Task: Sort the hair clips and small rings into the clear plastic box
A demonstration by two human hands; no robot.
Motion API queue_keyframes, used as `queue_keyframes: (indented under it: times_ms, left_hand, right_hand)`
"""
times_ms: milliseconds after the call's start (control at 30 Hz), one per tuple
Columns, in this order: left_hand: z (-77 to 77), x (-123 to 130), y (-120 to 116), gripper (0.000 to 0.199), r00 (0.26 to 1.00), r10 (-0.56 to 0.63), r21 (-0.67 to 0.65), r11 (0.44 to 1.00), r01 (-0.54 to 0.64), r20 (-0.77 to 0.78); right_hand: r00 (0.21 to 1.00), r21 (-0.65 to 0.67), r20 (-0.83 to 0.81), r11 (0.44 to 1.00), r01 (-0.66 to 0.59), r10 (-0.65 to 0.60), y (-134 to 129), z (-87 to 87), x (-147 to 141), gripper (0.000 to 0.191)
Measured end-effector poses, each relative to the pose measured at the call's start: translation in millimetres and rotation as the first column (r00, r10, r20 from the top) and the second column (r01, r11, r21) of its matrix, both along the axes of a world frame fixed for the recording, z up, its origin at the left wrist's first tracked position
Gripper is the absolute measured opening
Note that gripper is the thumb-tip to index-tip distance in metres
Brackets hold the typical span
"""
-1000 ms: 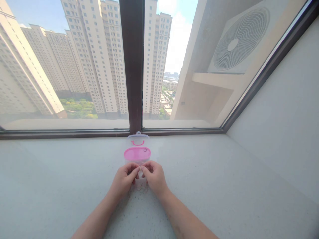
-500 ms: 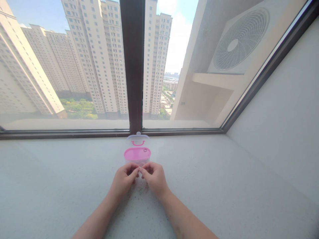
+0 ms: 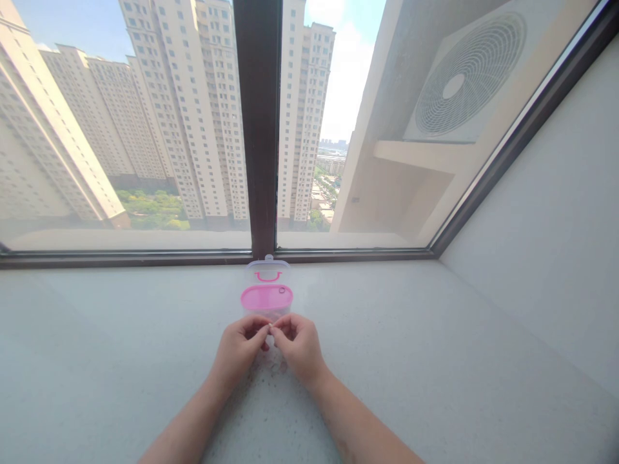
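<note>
My left hand (image 3: 239,348) and my right hand (image 3: 300,347) meet at the fingertips, thumbs and forefingers pinched together. Something tiny and pale shows between the fingertips, too small to name. Just beyond the hands stands a clear container with a pink top (image 3: 261,298), and a small dark ring (image 3: 282,290) lies on the right part of that top. Its lower front is partly hidden by my fingers. Behind it is a clear lid (image 3: 269,265) with a pink handle (image 3: 268,278), close to the window frame.
The pale speckled sill (image 3: 120,354) spreads on both sides of my arms. A dark window frame (image 3: 261,193) borders its far edge, and a white wall (image 3: 546,258) rises at the right. Tall buildings and a fan unit show outside.
The fingers have shifted very slightly, with the right hand's lower fingers curled further out of sight. Both hands keep their pinch in the same place.
</note>
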State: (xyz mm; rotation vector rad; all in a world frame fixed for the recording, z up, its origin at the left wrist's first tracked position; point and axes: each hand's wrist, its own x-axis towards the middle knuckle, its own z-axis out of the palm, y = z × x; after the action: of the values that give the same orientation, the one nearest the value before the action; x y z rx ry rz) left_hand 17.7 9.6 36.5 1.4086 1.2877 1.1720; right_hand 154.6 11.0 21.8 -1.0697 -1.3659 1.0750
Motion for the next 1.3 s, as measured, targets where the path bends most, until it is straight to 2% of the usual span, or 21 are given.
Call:
queue_keyframes:
  times_ms: [400,567,967,1300]
  left_hand:
    - [2.2,0.5,-1.5,0.017,1.000,-0.006,0.012,1.000,0.006,-0.006]
    - [0.9,-2.0,-2.1,0.020,0.999,-0.036,0.016,0.999,0.036,0.040]
    - [6.9,-1.8,-1.7,0.025,0.997,-0.021,-0.048,0.999,0.025,0.073]
    - [1.2,-4.3,-0.6,0.026,0.992,0.001,-0.058,0.998,0.006,0.124]
  right_hand:
    - [0.998,-0.025,-0.053,0.999,-0.022,0.020,-0.8,4.1,-0.7,0.012]
    - [0.999,-0.019,-0.048,1.000,-0.013,0.012,-0.6,3.5,-1.1,0.012]
    - [1.000,0.013,-0.015,1.000,-0.026,0.026,-0.9,0.3,-1.6,0.011]
    - [0.998,-0.012,-0.055,0.999,-0.039,0.038,-1.6,3.1,-1.6,0.012]
